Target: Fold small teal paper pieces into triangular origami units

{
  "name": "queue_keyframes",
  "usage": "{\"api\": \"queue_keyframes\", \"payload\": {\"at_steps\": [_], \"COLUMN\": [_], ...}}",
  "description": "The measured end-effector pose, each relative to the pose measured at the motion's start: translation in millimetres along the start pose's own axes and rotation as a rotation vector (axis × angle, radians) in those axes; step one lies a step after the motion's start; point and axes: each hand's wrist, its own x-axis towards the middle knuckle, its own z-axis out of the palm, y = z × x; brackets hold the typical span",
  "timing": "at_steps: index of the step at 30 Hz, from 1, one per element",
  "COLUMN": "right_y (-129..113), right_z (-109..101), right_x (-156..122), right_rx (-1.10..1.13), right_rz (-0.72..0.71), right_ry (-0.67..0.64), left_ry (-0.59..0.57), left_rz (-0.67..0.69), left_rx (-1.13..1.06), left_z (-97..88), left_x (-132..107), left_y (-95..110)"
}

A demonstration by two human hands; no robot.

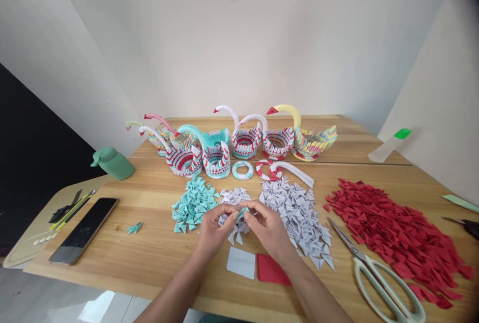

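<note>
My left hand (214, 227) and my right hand (266, 228) meet over the middle of the wooden table (157, 233). Both pinch a small teal folded paper piece (242, 212) between their fingertips. Under and behind the hands lies a small heap of white folded triangles (235, 197). A pile of teal triangles (192, 202) sits to the left, a larger white pile (299, 208) to the right. A flat white paper (241, 262) and a red paper (271, 270) lie just in front of my hands.
Several modular paper swans (245, 138) stand in a row at the back. A big pile of red triangles (396, 228) and scissors (377, 275) lie at right. A phone (84, 230), pens (73, 207) and a green bottle (112, 162) are at left.
</note>
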Motion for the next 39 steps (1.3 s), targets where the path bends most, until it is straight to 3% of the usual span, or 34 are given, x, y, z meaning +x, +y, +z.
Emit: {"api": "queue_keyframes", "payload": {"at_steps": [17,39], "right_y": [0.6,0.3], "right_z": [0.0,0.6], "right_x": [0.3,0.5], "right_rx": [0.036,0.002], "right_rz": [-0.013,-0.055], "right_ry": [-0.022,-0.035], "left_ry": [-0.042,-0.049], "left_rz": [0.087,0.039], "left_rx": [0.041,0.049], "left_z": [-1.2,-2.8], "left_x": [-0.4,-0.6], "left_y": [-6.5,-4.9]}}
